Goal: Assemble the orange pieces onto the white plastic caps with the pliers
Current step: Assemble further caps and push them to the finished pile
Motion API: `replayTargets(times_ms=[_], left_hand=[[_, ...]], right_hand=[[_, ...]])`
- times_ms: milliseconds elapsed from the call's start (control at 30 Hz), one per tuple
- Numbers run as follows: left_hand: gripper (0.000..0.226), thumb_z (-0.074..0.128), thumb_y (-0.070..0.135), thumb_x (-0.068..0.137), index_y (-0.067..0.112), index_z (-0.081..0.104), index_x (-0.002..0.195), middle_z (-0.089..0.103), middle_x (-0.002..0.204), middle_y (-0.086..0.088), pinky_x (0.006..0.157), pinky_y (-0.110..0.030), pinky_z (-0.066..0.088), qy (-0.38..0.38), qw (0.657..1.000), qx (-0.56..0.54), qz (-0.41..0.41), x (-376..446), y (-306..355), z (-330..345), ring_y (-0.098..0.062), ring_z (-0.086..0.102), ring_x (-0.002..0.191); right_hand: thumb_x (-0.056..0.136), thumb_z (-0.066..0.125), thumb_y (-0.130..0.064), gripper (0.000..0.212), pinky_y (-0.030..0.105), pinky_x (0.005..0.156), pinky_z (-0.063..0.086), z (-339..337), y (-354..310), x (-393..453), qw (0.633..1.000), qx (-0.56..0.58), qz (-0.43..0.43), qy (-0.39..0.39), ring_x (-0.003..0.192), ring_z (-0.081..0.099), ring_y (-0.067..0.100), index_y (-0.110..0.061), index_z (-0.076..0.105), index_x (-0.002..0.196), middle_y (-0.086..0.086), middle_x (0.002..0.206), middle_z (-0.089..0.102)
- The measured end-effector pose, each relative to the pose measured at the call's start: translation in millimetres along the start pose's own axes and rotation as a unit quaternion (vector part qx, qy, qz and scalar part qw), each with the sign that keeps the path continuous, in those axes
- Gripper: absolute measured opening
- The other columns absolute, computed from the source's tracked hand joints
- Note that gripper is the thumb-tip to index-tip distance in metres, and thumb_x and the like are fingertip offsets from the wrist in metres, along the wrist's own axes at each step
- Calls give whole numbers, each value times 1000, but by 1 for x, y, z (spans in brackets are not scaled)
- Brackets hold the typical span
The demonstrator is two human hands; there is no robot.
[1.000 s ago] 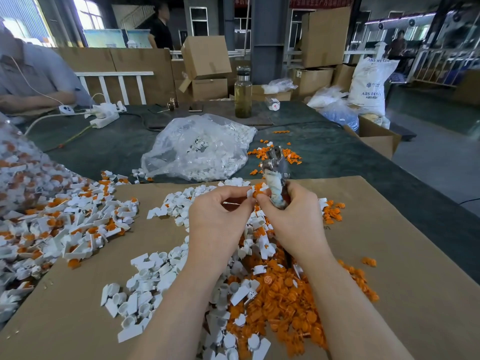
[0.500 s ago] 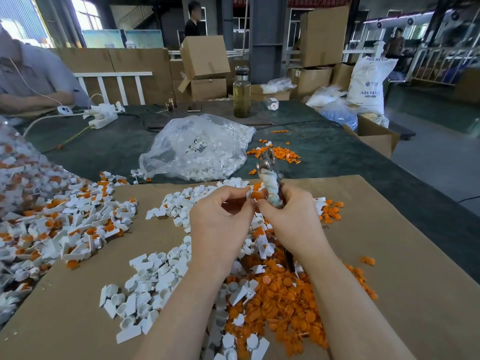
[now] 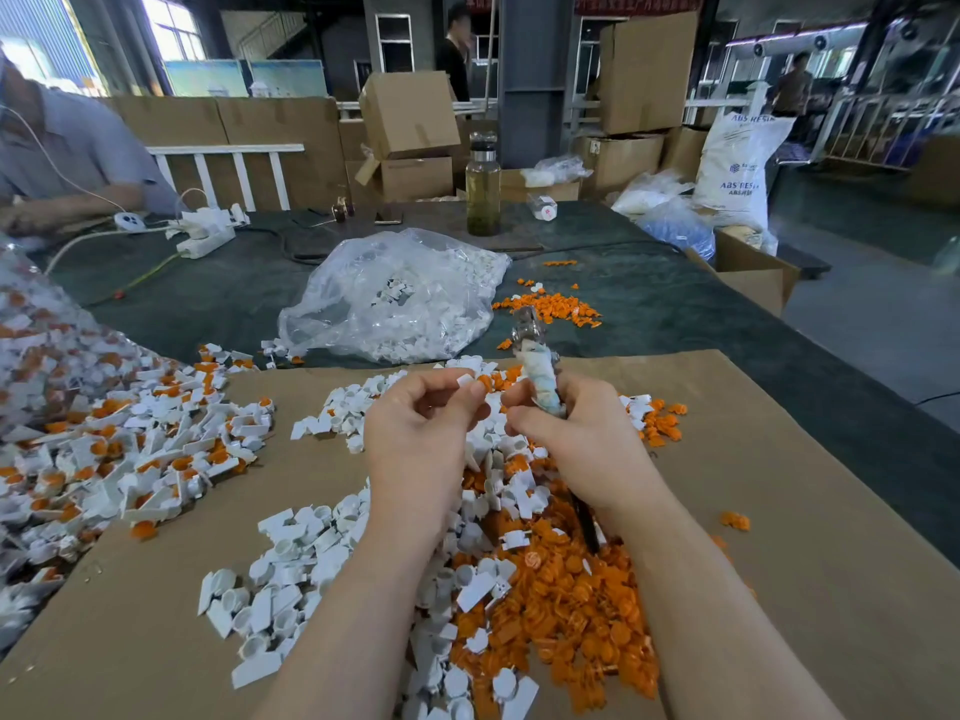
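Two hands: both raised above the cardboard sheet (image 3: pixel 779 511), fingertips nearly meeting over the mixed pile.
Left hand (image 3: pixel 421 433): fingers curled narrow, thumb and forefinger pinching a small white plastic cap (image 3: pixel 465 380).
Right hand (image 3: pixel 576 439): closed round the pliers (image 3: pixel 537 366), whose wrapped shaft and metal head stick up past the fingers; the dark handle end shows below the wrist.
Orange pieces (image 3: pixel 571 605): a loose heap on the cardboard sheet under the right forearm, mixed with caps; a smaller scatter lies beyond the sheet's far edge.
White caps (image 3: pixel 280 579): spread on the sheet under and left of the left forearm.
Assembled pile (image 3: pixel 130 449): white caps with orange inserts, off the sheet's left edge.
Clear bag (image 3: pixel 395 298): holds white parts, beyond the sheet's far edge.
Glass bottle (image 3: pixel 483 189): upright, well beyond the bag.
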State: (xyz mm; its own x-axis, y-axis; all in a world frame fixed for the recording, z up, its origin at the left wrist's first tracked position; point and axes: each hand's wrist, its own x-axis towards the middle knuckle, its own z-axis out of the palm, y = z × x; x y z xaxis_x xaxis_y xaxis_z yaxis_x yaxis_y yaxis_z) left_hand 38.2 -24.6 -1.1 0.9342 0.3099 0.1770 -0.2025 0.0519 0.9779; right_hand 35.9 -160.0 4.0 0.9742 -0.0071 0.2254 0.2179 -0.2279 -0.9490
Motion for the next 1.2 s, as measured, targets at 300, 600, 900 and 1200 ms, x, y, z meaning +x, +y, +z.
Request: replayTargets(times_ms=[300, 600, 900, 1200], left_hand=[[11, 70, 0, 86, 11, 70, 85, 71, 66, 4, 63, -17, 55, -14, 992, -123, -23, 4, 3, -5, -9, 69, 61], [10, 69, -1, 85, 10, 70, 84, 73, 68, 4, 60, -18, 55, -29, 989, -142, -30, 6, 3, -7, -8, 67, 58], [10, 67, -2, 86, 7, 69, 86, 73, 74, 0, 61, -19, 55, -30, 987, -157, -30, 6, 4, -8, -9, 68, 61], [10, 67, -1, 86, 8, 69, 86, 73, 75, 1, 63, -18, 55, -24, 986, -157, -45, 9, 1, -8, -8, 68, 65]], right_hand=[[74, 68, -28, 17, 17, 57, 43, -11, 3, 0, 984, -105, 14, -142, 59, 57, -3, -21, 65, 89, -19, 64, 63], [86, 68, -17, 11, 16, 61, 41, -8, 5, 0, 974, -131, 0, -184, 67, 58, -4, -23, 64, 94, -19, 72, 63], [88, 61, -14, 7, 30, 62, 46, 0, 7, 0, 969, -185, -31, -160, 74, 59, 12, -21, 62, 91, -6, 81, 62], [89, 62, -16, 14, 16, 52, 35, 4, 14, 1, 967, -212, -45, -134, 64, 52, 4, -27, 55, 82, -8, 77, 58]])
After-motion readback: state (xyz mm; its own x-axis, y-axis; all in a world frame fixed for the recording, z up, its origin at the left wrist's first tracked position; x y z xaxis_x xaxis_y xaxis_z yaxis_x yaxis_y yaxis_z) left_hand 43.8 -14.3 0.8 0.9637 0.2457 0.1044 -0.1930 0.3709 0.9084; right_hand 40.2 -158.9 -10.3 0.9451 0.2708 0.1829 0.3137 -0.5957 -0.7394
